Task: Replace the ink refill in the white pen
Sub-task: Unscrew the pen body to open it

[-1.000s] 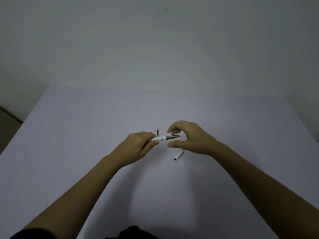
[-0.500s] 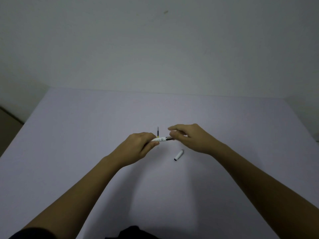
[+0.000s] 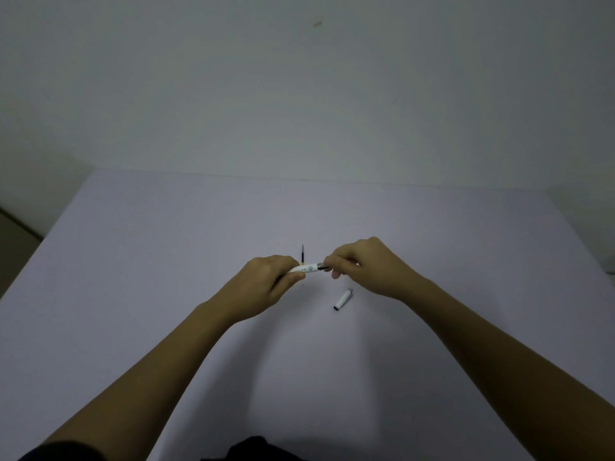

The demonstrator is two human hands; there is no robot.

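From the head view, the left hand (image 3: 266,282) clamps the white pen (image 3: 304,269) level above the desk (image 3: 166,261), bracing it while the right hand (image 3: 361,266) pinches its dark tip section, probably to twist it, with the cap (image 3: 342,299) and spare refill (image 3: 302,254) parked nearby.

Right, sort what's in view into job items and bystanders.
Job: pen, held by left hand and right hand; cap on table; refill behind the pen.
Bystanders: wall only.
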